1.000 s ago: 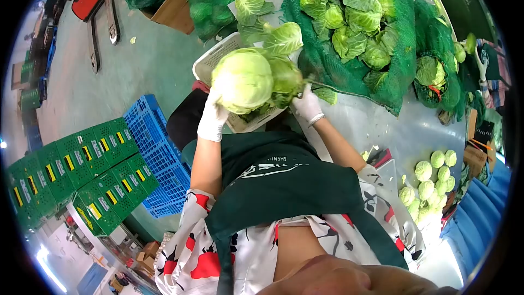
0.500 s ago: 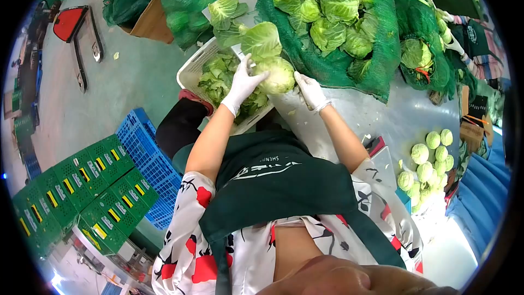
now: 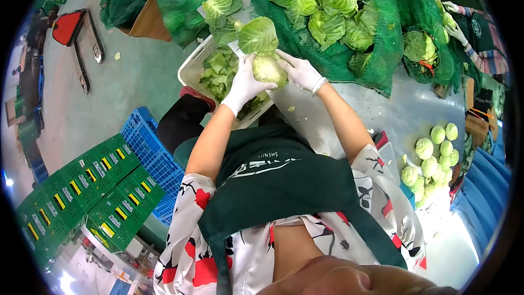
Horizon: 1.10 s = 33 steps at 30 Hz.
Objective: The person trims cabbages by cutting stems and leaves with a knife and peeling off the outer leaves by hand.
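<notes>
A pale green cabbage (image 3: 267, 71) is held between my two white-gloved hands, above the edge of the metal table. My left hand (image 3: 245, 83) wraps its left side, thumb along the near side. On the upper right, my right hand (image 3: 303, 72) has its fingers bent against the cabbage; whether they also pinch a leaf I cannot tell. A large loose outer leaf (image 3: 258, 35) stands just beyond the cabbage. Below and left, a white plastic basket (image 3: 188, 68) contains torn cabbage leaves (image 3: 217, 70).
An open green mesh sack (image 3: 376, 71) of cabbages lies on the metal table (image 3: 327, 114). Several trimmed cabbages (image 3: 428, 165) are piled at right. Another person's gloved hand (image 3: 456, 33) is by a second sack. Blue crates (image 3: 153, 153) and green crates (image 3: 82, 186) stand at left.
My right hand has moved from the cabbage's right side up to its far upper right. The cabbage has turned and shifted slightly left, and my left thumb now lies across its near side.
</notes>
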Available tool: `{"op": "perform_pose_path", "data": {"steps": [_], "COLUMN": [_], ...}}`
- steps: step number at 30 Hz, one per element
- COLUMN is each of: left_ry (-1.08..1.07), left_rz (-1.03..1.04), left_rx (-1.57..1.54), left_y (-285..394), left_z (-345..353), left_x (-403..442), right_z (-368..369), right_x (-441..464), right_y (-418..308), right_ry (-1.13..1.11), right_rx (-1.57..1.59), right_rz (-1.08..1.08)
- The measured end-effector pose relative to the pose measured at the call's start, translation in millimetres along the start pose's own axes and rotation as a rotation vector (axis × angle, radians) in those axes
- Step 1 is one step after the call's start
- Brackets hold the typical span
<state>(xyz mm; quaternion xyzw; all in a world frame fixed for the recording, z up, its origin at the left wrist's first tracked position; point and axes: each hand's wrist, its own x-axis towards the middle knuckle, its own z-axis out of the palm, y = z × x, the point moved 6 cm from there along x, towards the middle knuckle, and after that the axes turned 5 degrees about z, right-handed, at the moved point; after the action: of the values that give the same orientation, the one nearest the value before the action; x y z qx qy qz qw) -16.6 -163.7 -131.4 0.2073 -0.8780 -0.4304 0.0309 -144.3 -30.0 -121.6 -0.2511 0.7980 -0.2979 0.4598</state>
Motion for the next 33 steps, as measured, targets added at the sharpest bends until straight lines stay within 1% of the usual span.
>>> {"op": "perform_pose_path", "data": {"steps": [2, 3, 4, 5, 6, 8, 9, 10, 11, 12, 14, 15, 18, 21, 24, 25, 26, 28, 29, 32, 33], "left_ry": [0.022, 0.025, 0.028, 0.033, 0.037, 0.052, 0.068, 0.089, 0.151, 0.118, 0.051, 0.032, 0.031, 0.063, 0.032, 0.052, 0.080, 0.108, 0.051, 0.148, 0.127], "left_rz": [-0.003, 0.003, 0.009, -0.035, -0.079, -0.196, -0.254, -0.306, -0.221, -0.216, -0.206, -0.193, -0.207, -0.186, -0.171, -0.176, -0.159, -0.146, -0.145, -0.167, -0.218], "left_rx": [-0.010, -0.013, -0.016, -0.026, -0.033, -0.030, -0.018, -0.009, 0.079, 0.110, 0.178, 0.168, 0.165, 0.095, 0.083, 0.026, 0.015, -0.013, 0.003, 0.012, -0.205], "left_y": [-3.2, -3.1, -1.8, -0.9, 0.9, 0.6, 1.1, 1.9, 8.9, 15.5, 31.0, 28.1, 21.6, 14.0, 15.4, 14.2, 9.8, 1.3, -1.7, -26.0, -58.1], "left_z": [0.8, -1.1, -2.3, -3.0, -3.6, -0.6, 2.1, 4.8, 5.0, 5.3, 0.0, 2.1, 4.4, 2.4, 1.5, -0.6, -3.2, -2.2, -1.5, -1.9, 9.8], "left_x": [-0.8, -2.0, -4.0, -6.7, -12.1, -21.5, -22.5, -19.9, -17.2, -14.9, -9.8, -6.9, -6.7, -11.0, -17.7, -21.8, -19.1, -25.3, -23.9, -49.4, -59.1], "right_z": [-4.8, -14.5, -24.1, -32.6, -37.5, -36.4, -25.9, -16.8, -3.6, 8.2, 28.5, 29.2, 25.4, 7.0, -22.9, -27.5, -28.9, -6.9, -0.8, 0.7, 0.8], "right_x": [4.3, 9.6, 24.4, 30.7, 28.0, 15.9, 5.5, -9.0, -19.7, -25.5, -19.1, -21.6, -14.8, 1.0, 2.5, 1.5, 7.9, 10.2, 12.2, 19.0, 13.1], "right_y": [5.6, 20.1, 49.6, 71.8, 73.1, 70.3, 60.1, 41.3, 29.1, 20.3, 26.0, 20.5, 15.3, 26.7, 40.4, 39.3, 34.0, 36.6, 39.6, 71.6, 76.2], "right_ry": [0.007, 0.127, 0.223, 0.234, 0.243, 0.320, 0.306, 0.263, 0.228, 0.192, 0.286, 0.306, 0.274, 0.530, 0.178, 0.160, 0.257, 0.430, 0.509, 0.577, 0.553], "right_rx": [0.161, 0.244, 0.273, 0.249, 0.227, 0.223, 0.324, 0.324, 0.266, 0.212, -0.087, -0.163, -0.265, -0.051, 0.213, 0.155, 0.076, -0.073, -0.081, -0.067, -0.015], "right_rz": [0.077, 0.149, 0.216, 0.258, 0.299, 0.192, 0.172, 0.136, 0.100, 0.068, -0.037, 0.005, 0.030, -0.394, 0.341, 0.318, 0.219, 0.048, 0.036, 0.025, 0.008]}}
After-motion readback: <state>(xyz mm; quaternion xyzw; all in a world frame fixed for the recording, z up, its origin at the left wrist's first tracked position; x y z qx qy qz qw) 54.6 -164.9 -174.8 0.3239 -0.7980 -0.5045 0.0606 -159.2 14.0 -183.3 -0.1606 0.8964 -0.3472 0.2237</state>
